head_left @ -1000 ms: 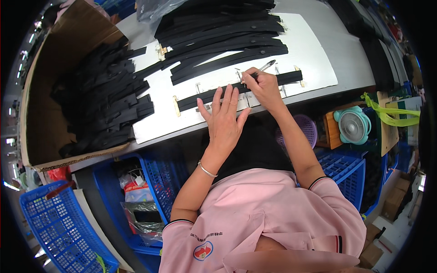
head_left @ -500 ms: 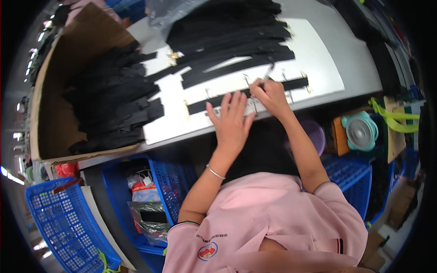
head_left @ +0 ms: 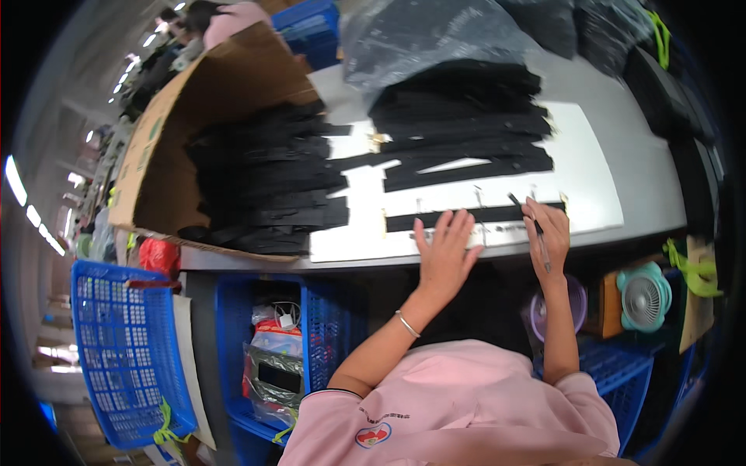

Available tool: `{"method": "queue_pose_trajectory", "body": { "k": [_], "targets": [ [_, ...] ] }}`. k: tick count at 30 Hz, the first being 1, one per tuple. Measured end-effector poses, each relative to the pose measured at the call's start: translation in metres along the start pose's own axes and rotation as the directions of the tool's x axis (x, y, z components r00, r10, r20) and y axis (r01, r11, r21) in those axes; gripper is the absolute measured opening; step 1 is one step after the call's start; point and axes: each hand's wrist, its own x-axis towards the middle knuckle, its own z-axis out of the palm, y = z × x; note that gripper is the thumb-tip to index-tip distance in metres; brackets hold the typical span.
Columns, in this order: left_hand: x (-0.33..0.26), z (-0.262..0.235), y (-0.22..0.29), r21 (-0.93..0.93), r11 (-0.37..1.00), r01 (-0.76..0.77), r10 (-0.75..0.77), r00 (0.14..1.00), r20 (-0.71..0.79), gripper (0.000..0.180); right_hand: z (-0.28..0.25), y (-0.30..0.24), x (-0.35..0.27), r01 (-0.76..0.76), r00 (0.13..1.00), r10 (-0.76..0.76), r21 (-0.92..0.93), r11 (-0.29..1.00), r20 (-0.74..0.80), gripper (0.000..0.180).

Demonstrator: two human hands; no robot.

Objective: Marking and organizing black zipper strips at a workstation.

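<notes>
A black fabric strip (head_left: 497, 214) lies flat along the near edge of a white board (head_left: 594, 171), with small metal pins or clips standing along it. My left hand (head_left: 444, 252) rests with fingers spread, its fingertips on the strip's near edge. My right hand (head_left: 550, 233) is closed around a pen (head_left: 544, 252), at the right part of the strip. The pen's dark end points away to the far left. Farther back on the board lies a pile of similar black strips (head_left: 466, 124).
At left, an open cardboard box (head_left: 163, 144) holds more black strips (head_left: 264, 179). Plastic-wrapped bundles (head_left: 435, 39) stand at the back. Below the table are blue baskets (head_left: 132, 349), a purple basket (head_left: 579, 307) and a small teal fan (head_left: 645, 297).
My right hand has moved right along the strip, away from my left hand, and the pen has tilted. My left hand stays spread by the strip. The whole view has shifted.
</notes>
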Motion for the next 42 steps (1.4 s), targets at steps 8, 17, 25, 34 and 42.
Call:
{"method": "queue_pose_trajectory", "body": {
  "k": [8,17,25,34,42],
  "targets": [
    [0.007,-0.004,-0.007,0.099,0.995,-0.007,0.001,0.998,0.055,0.059,-0.009,0.049,-0.026,0.015,1.000,-0.010,-0.222,0.975,0.021,0.047],
    [0.038,0.007,0.033,-0.124,0.990,-0.064,0.066,0.998,0.014,0.037,-0.010,0.055,-0.041,-0.065,0.998,0.062,-0.149,0.987,-0.023,0.047],
    [0.089,0.055,0.061,-0.350,0.927,-0.132,0.118,0.991,-0.060,0.016,-0.011,0.054,-0.037,-0.080,0.997,0.079,-0.134,0.988,-0.010,0.046],
    [0.090,0.062,0.062,-0.305,0.942,-0.141,0.111,0.987,-0.114,0.012,-0.018,0.053,0.011,-0.126,0.992,0.126,0.045,0.991,0.001,0.019],
    [0.089,0.064,0.065,-0.281,0.947,-0.156,0.116,0.981,-0.154,0.012,0.010,0.072,0.011,-0.428,0.903,0.388,0.454,0.782,0.183,0.020]
  ]
}}
